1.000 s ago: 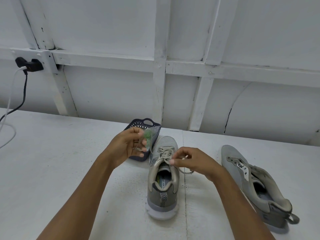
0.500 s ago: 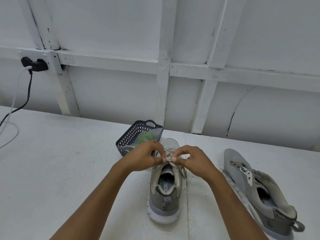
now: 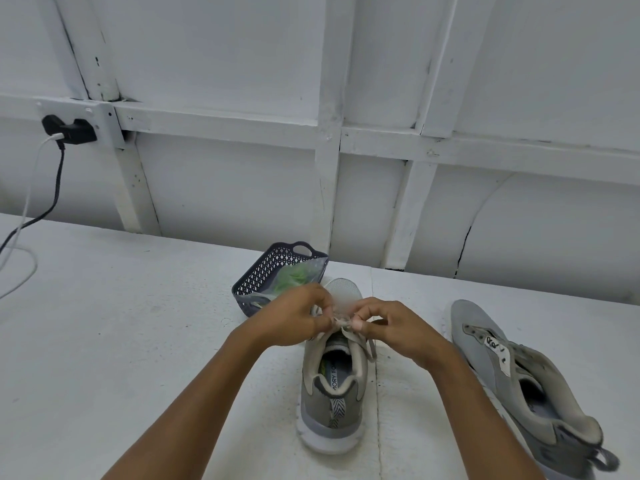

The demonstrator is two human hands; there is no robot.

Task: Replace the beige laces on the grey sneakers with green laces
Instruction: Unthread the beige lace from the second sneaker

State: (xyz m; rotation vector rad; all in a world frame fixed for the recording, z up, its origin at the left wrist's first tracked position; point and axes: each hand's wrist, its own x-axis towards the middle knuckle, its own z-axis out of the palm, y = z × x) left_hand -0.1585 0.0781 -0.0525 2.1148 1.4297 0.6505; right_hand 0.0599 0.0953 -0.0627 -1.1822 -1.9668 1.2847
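two grey sneakers (image 3: 332, 386) (image 3: 526, 386), one basket (image 3: 263, 271), two hands (image 3: 294, 315) (image 3: 398, 327)

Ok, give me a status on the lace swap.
Done: the side-lying sneaker looks already unlaced. In hand: left hand and right hand pinch the beige lace at its knot on the upright sneaker. Left: strip that lace, then thread both shoes with the green laces, bagged in the basket.

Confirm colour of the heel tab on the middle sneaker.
Black-and-white chevron stripes on the heel tab, head view.
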